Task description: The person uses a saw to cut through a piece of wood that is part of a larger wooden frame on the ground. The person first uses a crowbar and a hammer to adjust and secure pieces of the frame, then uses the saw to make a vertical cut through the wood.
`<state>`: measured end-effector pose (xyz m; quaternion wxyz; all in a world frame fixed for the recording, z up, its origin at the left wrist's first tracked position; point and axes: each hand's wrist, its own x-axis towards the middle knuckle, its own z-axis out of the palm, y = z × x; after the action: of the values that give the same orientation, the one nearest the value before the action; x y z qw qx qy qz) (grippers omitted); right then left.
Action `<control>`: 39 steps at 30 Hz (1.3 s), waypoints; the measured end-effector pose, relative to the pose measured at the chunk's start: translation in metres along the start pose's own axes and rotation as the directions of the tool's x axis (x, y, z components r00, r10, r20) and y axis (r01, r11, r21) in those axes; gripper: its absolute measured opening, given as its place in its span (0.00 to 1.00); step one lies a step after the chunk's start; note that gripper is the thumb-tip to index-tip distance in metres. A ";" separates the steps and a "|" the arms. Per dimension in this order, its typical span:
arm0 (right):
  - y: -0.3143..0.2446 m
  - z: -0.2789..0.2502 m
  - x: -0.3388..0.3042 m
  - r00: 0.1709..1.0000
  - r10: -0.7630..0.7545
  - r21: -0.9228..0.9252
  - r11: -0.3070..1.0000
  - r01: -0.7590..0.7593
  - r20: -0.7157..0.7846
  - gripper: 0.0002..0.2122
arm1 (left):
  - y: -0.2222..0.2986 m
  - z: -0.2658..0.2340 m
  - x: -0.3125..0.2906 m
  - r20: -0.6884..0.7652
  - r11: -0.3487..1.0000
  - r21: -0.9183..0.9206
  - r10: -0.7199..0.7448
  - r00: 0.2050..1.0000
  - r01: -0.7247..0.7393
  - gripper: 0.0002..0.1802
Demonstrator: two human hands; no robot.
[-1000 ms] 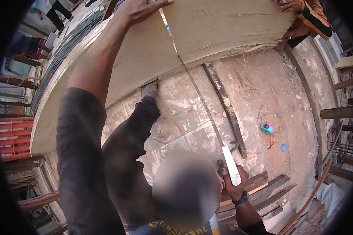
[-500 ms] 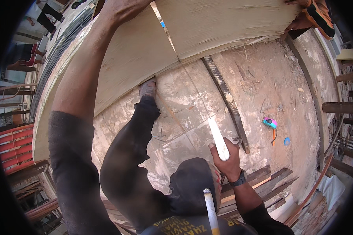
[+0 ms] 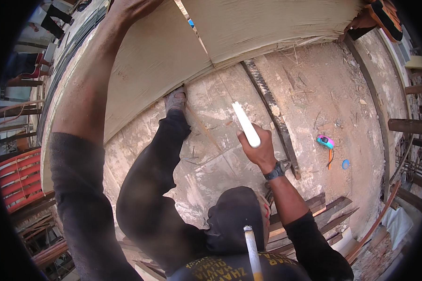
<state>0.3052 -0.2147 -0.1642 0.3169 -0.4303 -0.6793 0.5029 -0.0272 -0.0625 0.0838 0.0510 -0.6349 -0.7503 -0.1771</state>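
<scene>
My right hand (image 3: 259, 149) is closed around the white handle of a hand saw (image 3: 246, 125). The saw's thin blade, seen nearly edge-on, runs forward to the near edge of a large pale plywood sheet (image 3: 162, 56). From that edge a narrow slit (image 3: 195, 30) runs forward through the sheet, in line with the blade. My left hand (image 3: 135, 7) rests on the plywood left of the slit, its fingers mostly cut off by the upper frame edge. My foot (image 3: 176, 101) is by the sheet's near edge.
A pink and turquoise tape measure (image 3: 325, 142) and a blue round cap (image 3: 346, 164) lie on the dusty floor at right. A timber strip (image 3: 271, 112) crosses the floor. Planks (image 3: 326, 216) lie near my right arm. Another person's hand (image 3: 361, 21) is at the sheet's right end.
My right hand has pushed the saw forward and slightly left, so the handle is closer to the plywood edge. My left hand stays on the sheet, a little further toward the upper frame edge.
</scene>
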 end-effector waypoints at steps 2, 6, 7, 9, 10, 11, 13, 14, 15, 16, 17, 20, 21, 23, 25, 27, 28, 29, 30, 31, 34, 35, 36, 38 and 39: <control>0.004 0.001 0.036 0.998 0.064 -0.011 0.998 -0.065 -0.022 0.08 | 0.014 -0.001 0.004 -0.005 0.998 -0.048 0.029 1.000 -0.029 0.41; -0.011 -0.014 -0.066 0.998 0.067 -0.010 0.998 -0.067 0.008 0.05 | -0.008 -0.009 -0.012 -0.015 0.999 0.008 0.050 0.999 -0.050 0.43; -0.013 -0.025 -0.084 0.999 -0.006 -0.008 1.000 0.005 -0.047 0.04 | -0.008 -0.011 -0.004 -0.033 0.999 0.021 0.035 0.999 -0.035 0.44; -0.010 -0.028 -0.071 0.992 0.122 0.038 0.992 -0.123 0.016 0.03 | -0.011 -0.001 0.003 -0.018 0.999 0.047 0.004 1.000 -0.003 0.45; 0.007 -0.015 -0.045 0.998 0.066 -0.012 0.998 -0.065 0.020 0.03 | -0.011 0.001 0.004 -0.003 0.999 0.034 0.009 1.000 -0.008 0.45; 0.013 -0.001 -0.008 0.999 0.051 -0.026 0.998 -0.051 0.018 0.06 | -0.007 0.007 0.005 0.014 1.000 -0.004 0.019 1.000 -0.019 0.46; 0.012 0.016 0.061 0.995 0.064 0.007 0.998 -0.064 -0.076 0.10 | 0.009 0.000 0.012 0.005 0.997 -0.060 0.053 0.999 -0.052 0.46; 0.013 0.016 0.054 0.994 0.089 0.022 0.996 -0.088 -0.060 0.09 | 0.016 -0.003 0.004 0.019 0.995 -0.083 0.051 0.998 -0.050 0.46; 0.012 0.015 0.038 0.992 0.122 0.033 0.992 -0.121 -0.039 0.08 | 0.015 -0.003 -0.004 0.040 0.993 -0.110 0.045 0.998 -0.040 0.46; 0.008 0.011 0.003 0.993 0.122 0.023 0.992 -0.122 -0.001 0.07 | 0.001 -0.005 -0.005 0.037 0.997 -0.070 0.034 0.999 -0.031 0.46; 0.004 0.002 -0.037 0.993 0.111 0.016 0.994 -0.112 0.041 0.07 | -0.014 -0.008 -0.001 0.027 1.000 -0.024 0.020 0.999 -0.020 0.46; -0.002 -0.021 -0.067 0.997 0.057 0.008 0.998 -0.057 0.060 0.19 | -0.021 -0.008 0.006 0.001 1.000 0.016 -0.020 1.000 0.020 0.46; 0.002 -0.011 -0.046 0.985 0.166 0.044 0.985 -0.168 0.036 0.13 | -0.018 0.001 0.007 0.009 1.000 0.001 -0.027 1.000 0.027 0.46; 0.024 0.011 0.038 0.996 0.045 0.035 0.998 -0.043 -0.075 0.07 | 0.000 0.009 0.018 0.011 0.998 -0.055 0.022 1.000 -0.021 0.46; 0.017 0.025 0.064 0.996 0.071 0.068 0.995 -0.068 -0.049 0.08 | 0.002 0.008 0.014 0.035 0.998 -0.053 0.027 0.999 -0.026 0.45; 0.022 0.022 0.029 0.992 0.127 0.046 0.991 -0.126 -0.023 0.08 | -0.002 0.006 0.003 0.097 0.996 -0.080 -0.031 0.995 0.039 0.45; 0.013 0.013 -0.012 0.992 0.128 0.049 0.991 -0.127 -0.003 0.05 | -0.009 -0.002 -0.002 0.113 0.994 -0.081 -0.064 0.992 0.074 0.44; 0.002 -0.004 -0.051 0.992 0.112 0.006 0.994 -0.112 0.050 0.10 | -0.014 -0.009 0.000 0.090 0.997 -0.038 -0.057 0.994 0.060 0.44; 0.001 -0.007 -0.064 0.993 0.114 0.002 0.993 -0.114 0.032 0.10 | -0.014 -0.004 0.004 0.087 0.999 -0.020 -0.032 0.996 0.034 0.44; -0.001 -0.012 -0.073 0.994 0.111 -0.009 0.994 -0.110 0.016 0.09 | -0.015 -0.001 0.007 0.086 1.000 0.000 -0.008 0.996 0.008 0.45; 0.013 0.007 0.011 0.998 0.064 -0.013 0.998 -0.064 0.017 0.06 | -0.016 0.005 0.020 0.070 0.987 -0.147 0.070 0.995 -0.059 0.44; 0.018 0.020 0.052 0.999 0.019 -0.044 0.999 -0.020 -0.030 0.07 | -0.010 0.008 0.026 0.052 0.986 -0.142 0.097 0.994 -0.089 0.44; 0.013 0.031 0.075 0.997 0.069 0.029 0.997 -0.068 -0.023 0.08 | -0.012 0.009 0.025 0.048 0.989 -0.114 0.103 0.994 -0.097 0.44; 0.018 0.017 0.045 0.995 0.098 -0.025 0.995 -0.099 -0.017 0.07 | -0.015 0.012 0.025 0.056 0.992 -0.096 0.085 0.995 -0.080 0.44; 0.018 0.013 0.019 0.993 0.117 -0.051 0.992 -0.117 -0.005 0.07 | -0.021 0.012 0.020 0.075 0.994 -0.101 0.053 0.996 -0.045 0.43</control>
<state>0.2904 -0.2002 -0.1849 0.2766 -0.4779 -0.6653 0.5025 -0.0494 -0.0427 0.0742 -0.0055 -0.6612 -0.7262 -0.1880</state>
